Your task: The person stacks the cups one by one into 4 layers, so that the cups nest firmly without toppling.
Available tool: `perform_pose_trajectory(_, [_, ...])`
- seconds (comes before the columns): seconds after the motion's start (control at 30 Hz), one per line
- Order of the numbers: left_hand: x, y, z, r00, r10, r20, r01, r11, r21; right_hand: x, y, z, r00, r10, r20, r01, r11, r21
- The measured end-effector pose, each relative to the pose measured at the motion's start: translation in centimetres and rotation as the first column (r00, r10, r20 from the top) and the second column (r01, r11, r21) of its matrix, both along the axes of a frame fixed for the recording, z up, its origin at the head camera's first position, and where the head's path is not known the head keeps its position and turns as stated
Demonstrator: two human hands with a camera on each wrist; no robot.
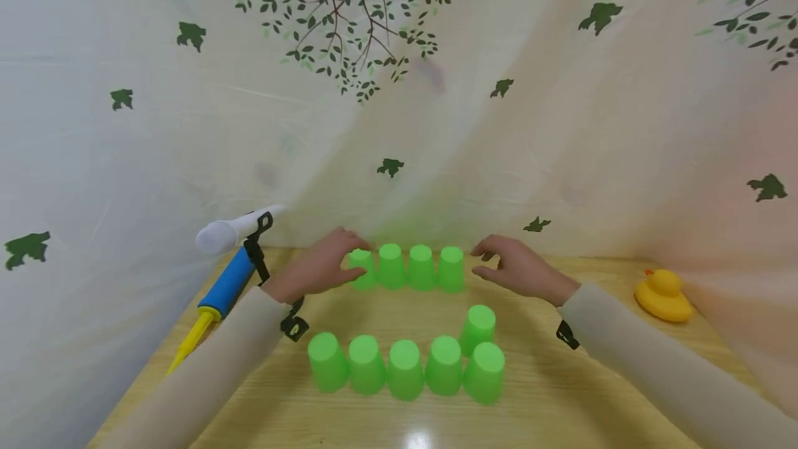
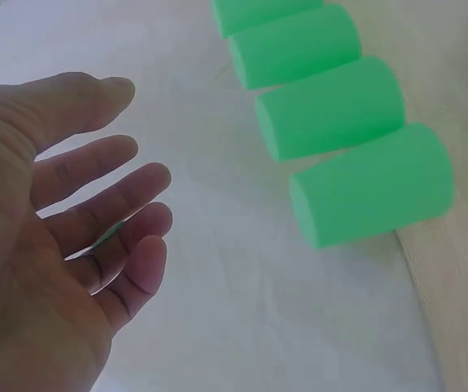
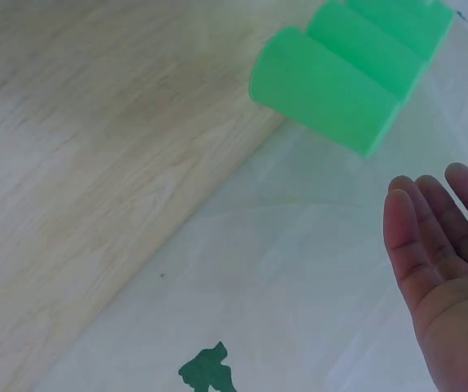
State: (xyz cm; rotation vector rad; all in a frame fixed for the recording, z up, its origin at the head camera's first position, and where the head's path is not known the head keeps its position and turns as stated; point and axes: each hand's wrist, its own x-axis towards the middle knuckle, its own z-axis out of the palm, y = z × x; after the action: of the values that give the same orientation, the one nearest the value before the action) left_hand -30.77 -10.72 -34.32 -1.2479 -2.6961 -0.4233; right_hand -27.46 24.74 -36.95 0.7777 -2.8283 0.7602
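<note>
Pale hanging cloth point(image 1: 623, 123), printed with branches and dark green leaves, closes off the space behind and to both sides. Before it stands a light wood-grained table point(image 1: 542, 400), apparently flat and smooth, with glare at its near edge. A blue-and-yellow cylindrical pump-like tool point(image 1: 231, 283) lies at the left, near a white round-headed object point(image 1: 233, 231) of uncertain identity. Left hand point(image 1: 321, 265): thumb and fingers apart, beside the left end of the back row; the left wrist view shows it clear of the cups. Right hand point(image 1: 520, 269): thumb apart from lightly bent fingers, nothing held, just beside the row's right end. A yellow toy duck point(image 1: 663, 296) sits well apart at the far right. Ten bright green tapered cups, plastic by appearance, stand mouth down: four in the back row point(image 1: 421, 267), five in the front row point(image 1: 405, 369), and a single cup point(image 1: 479, 328) just behind the front row's right end. Judged by look, each is light, fairly stiff, hard to break and somewhat slippery. Recommended hold: opposite side walls, about mid-height, with mild pressure, since the narrower closed top could let fingers slide upward. Close spacing makes knocking a neighbour the likeliest fault.
</note>
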Motion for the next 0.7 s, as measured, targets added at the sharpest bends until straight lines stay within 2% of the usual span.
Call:
perform_pose_trajectory(0.23, [4.0, -4.0, -0.8, 1.000, -0.016, -0.018, 0.017, 0.999, 0.036, 2.8, -0.2, -0.5, 0.999, 0.044, -0.007, -0.043, 0.999, 0.029])
perform_pose_trajectory(0.43, [7.4, -5.9, -1.9, 1.000, -0.007, 0.030, 0.005, 0.998, 0.058, 5.6, -0.1, -0.6, 0.996, 0.077, -0.051, -0.074, 0.996, 0.057])
perform_pose_trajectory(0.57, [8.9, -7.3, -2.9, 0.999, 0.029, 0.041, -0.033, 0.996, 0.083, 6.9, -0.1, -0.8, 0.991, 0.106, -0.079, -0.103, 0.994, 0.041])
perform_pose_trajectory(0.7, [9.8, -8.4, -4.0, 0.996, 0.068, 0.054, -0.073, 0.992, 0.099, 7.5, -0.3, -1.2, 0.990, 0.115, -0.080, -0.113, 0.993, 0.026])
